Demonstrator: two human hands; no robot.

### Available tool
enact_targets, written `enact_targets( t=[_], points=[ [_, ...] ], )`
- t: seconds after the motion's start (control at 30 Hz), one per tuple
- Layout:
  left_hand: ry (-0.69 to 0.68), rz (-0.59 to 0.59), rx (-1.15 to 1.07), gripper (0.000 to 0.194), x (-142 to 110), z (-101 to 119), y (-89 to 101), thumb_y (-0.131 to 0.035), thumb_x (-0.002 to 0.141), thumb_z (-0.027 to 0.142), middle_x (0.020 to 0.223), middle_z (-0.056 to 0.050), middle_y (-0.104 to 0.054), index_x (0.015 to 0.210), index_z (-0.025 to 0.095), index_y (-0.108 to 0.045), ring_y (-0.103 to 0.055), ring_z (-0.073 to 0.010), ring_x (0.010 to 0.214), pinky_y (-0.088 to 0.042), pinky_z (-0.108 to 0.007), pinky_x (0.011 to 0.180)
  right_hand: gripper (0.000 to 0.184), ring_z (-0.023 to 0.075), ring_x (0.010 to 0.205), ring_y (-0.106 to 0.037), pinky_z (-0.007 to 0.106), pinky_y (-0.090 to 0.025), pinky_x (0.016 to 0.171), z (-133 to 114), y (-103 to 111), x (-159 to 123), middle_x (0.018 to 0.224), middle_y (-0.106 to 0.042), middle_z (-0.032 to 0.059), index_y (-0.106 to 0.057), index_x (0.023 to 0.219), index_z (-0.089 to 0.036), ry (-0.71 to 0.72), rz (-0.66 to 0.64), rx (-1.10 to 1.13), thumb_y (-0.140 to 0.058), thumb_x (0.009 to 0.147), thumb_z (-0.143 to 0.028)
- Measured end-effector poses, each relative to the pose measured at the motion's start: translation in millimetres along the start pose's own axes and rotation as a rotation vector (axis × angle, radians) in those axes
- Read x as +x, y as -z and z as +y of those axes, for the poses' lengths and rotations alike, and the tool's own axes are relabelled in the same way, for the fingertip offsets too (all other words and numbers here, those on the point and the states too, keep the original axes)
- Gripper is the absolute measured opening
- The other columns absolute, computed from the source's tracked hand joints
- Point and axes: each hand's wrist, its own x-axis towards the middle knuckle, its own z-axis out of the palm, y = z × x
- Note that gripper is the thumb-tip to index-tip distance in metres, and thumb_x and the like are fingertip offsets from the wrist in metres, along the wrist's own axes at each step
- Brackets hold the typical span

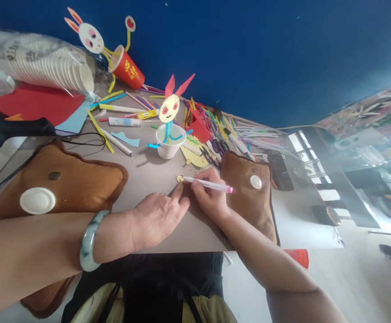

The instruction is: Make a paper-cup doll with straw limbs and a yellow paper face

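A small pale yellow paper circle [180,178] lies flat on the table, with a mark on it. My left hand [155,216], wearing a jade bangle, holds it down with the tip of the stretched index finger; the thumb is apart. My right hand [211,193] is closed around a white felt-tip pen [212,184] with a pink end, its tip touching the circle. Just behind stands a white paper cup [171,146] bearing a yellow paper rabbit face [169,108] with red ears and blue pipe-cleaner arms.
Brown cushions [77,175] flank the work spot; the right cushion [245,197] lies beside my right wrist. A black glue gun [13,128] and its cord are at left. Behind are a red cup [129,69] with another rabbit, stacked cups [54,69], scissors [220,146] and scattered pipe cleaners.
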Motion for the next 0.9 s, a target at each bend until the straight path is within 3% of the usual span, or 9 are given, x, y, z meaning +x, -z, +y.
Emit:
enact_targets(
  t=[0.27, 0.47, 0.7, 0.8, 0.9],
  points=[
    [0.010, 0.013, -0.017, 0.025, 0, 0, 4.3, -0.049, 0.087, 0.009, 0.145, -0.024, -0.050, 0.110, 0.013, -0.057, -0.072, -0.0206, 0.069, -0.058, -0.034, 0.059, 0.007, 0.0139, 0.057, -0.056, 0.027, -0.044, 0.053, 2, -3, 1, 0.065, -0.061, -0.0023, -0.052, 0.077, -0.024, 0.063, -0.001, -0.051, -0.056, 0.083, -0.023],
    [-0.008, 0.097, 0.001, 0.018, 2, 1, 0.7, -0.048, 0.089, 0.009, 0.126, -0.021, -0.062, 0.102, 0.012, -0.060, -0.070, -0.0222, 0.082, -0.056, -0.037, 0.074, 0.007, 0.0140, 0.057, -0.056, 0.027, -0.045, 0.053, 2, -4, 1, 0.066, -0.061, -0.0020, -0.052, 0.077, -0.024, 0.050, -0.012, -0.086, -0.055, 0.083, -0.024],
    [-0.072, 0.249, 0.032, 0.013, 3, -3, -5.8, -0.051, 0.089, 0.014, 0.118, -0.021, -0.064, 0.095, 0.011, -0.062, -0.057, -0.0317, 0.115, -0.046, -0.046, 0.097, 0.008, 0.0138, 0.057, -0.057, 0.027, -0.045, 0.054, 2, -4, 1, 0.064, -0.059, -0.0028, -0.052, 0.076, -0.024, 0.069, -0.011, -0.084, -0.056, 0.083, -0.022],
    [-0.091, 0.285, 0.001, 0.013, 5, -7, -10.9, -0.053, 0.088, 0.014, 0.119, -0.021, -0.063, 0.096, 0.011, -0.063, -0.052, -0.0326, 0.125, -0.035, -0.049, 0.111, 0.008, 0.0141, 0.059, -0.057, 0.027, -0.045, 0.055, 2, -4, 1, 0.064, -0.059, -0.0027, -0.052, 0.076, -0.024, 0.060, -0.007, -0.083, -0.056, 0.083, -0.023],
    [-0.103, 0.294, -0.057, 0.017, 6, -10, -15.3, -0.055, 0.086, 0.014, 0.123, -0.019, -0.061, 0.101, 0.012, -0.063, -0.050, -0.0319, 0.127, -0.033, -0.051, 0.114, 0.009, 0.0144, 0.059, -0.058, 0.027, -0.046, 0.056, 2, -4, 1, 0.064, -0.059, -0.0027, -0.052, 0.076, -0.024, 0.053, -0.005, -0.078, -0.056, 0.083, -0.023]
  ],
)
